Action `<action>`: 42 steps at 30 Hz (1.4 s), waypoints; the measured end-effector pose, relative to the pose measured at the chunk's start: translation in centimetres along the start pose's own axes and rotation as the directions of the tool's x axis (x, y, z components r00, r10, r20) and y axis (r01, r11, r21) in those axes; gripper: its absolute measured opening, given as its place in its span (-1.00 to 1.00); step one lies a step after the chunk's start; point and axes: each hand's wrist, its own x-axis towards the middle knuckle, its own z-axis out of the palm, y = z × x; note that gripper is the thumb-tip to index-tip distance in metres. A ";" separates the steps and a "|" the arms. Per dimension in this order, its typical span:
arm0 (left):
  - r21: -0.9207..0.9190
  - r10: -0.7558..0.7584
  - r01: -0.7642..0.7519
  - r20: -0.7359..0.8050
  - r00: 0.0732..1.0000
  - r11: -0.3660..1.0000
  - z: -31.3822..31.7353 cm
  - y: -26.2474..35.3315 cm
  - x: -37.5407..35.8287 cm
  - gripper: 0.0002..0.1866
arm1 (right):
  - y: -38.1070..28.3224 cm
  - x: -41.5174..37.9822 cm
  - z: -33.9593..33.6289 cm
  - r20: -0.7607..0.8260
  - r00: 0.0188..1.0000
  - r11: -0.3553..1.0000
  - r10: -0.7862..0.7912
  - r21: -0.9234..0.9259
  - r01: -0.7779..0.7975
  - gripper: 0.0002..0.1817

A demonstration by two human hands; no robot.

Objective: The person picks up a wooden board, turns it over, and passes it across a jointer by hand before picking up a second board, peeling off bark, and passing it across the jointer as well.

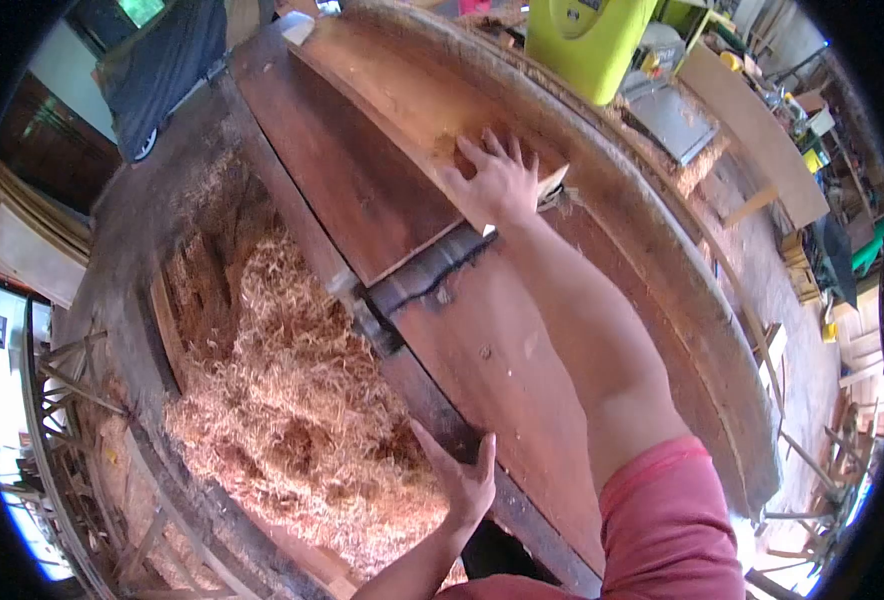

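My right hand (497, 178) lies with its fingers spread on a light wooden board (392, 105), near the board's end. To the left of that board is a dark reddish plank (347, 165), whose end meets a dark crosspiece (427, 272). Nearer to me, a broad reddish-brown plank (492, 350) continues under my right forearm. My left hand (467, 475) rests against the dark long beam (427, 395), its thumb and fingers apart. Nothing shows in either hand.
Curly wood shavings (302, 400) fill the hollow left of the beam. A curved wooden rim (682, 250) runs along the right. Beyond it stand a lime-green container (587, 45) and a leaning panel (752, 135). A dark cloth (167, 70) hangs at the upper left.
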 end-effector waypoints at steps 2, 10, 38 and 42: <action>0.000 -0.014 0.014 -0.008 1.000 1.000 0.2 -0.3 0.3 0.24 | -0.3 0.4 0.1 -0.019 1.000 1.000 -0.008 -0.005 0.008 -0.30; 0.151 -0.051 0.058 -0.050 0.997 0.987 0.6 0.0 0.6 0.30 | -4.2 2.9 0.4 0.060 0.998 0.999 0.036 0.006 -0.037 -0.29; -0.422 -0.285 0.354 0.218 0.933 0.835 -17.7 3.4 33.9 -0.37 | 6.0 -24.5 -9.1 0.192 0.974 0.988 -0.116 -0.078 0.133 0.05; -0.489 -0.320 0.368 0.181 0.930 0.791 -23.7 -0.7 29.5 -0.44 | 11.8 -18.2 -9.1 0.289 0.954 0.984 0.075 -0.175 -0.024 0.02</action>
